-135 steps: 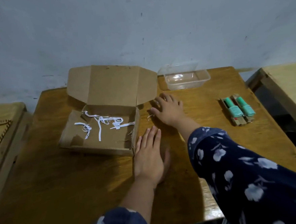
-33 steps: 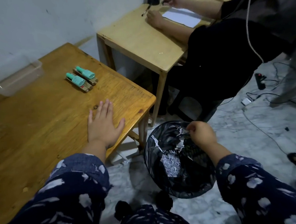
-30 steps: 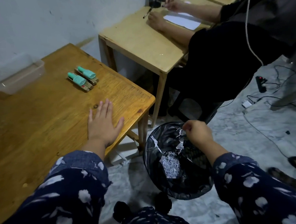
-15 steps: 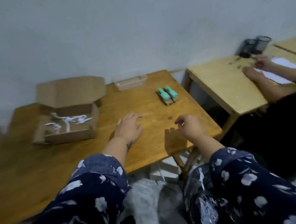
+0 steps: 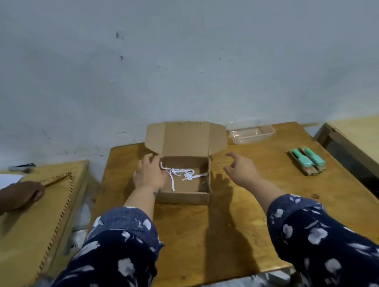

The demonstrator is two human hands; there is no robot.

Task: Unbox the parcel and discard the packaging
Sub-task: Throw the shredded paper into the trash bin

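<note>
A brown cardboard box stands open at the back middle of the wooden table, its lid flap up against the wall. White paper shreds lie inside it. My left hand rests over the box's left wall, fingers spread, and covers that corner. My right hand hovers just right of the box with fingers apart and nothing in it. Two teal-capped items lie side by side at the table's right.
A clear plastic container sits at the back right by the wall. Another table on the left bears another person's hand and a white paper. A third table's edge shows at the right.
My view has swung from the black bin on the floor back to the table. Both hands have moved forward to the open box, the left onto its left wall, the right beside it.
</note>
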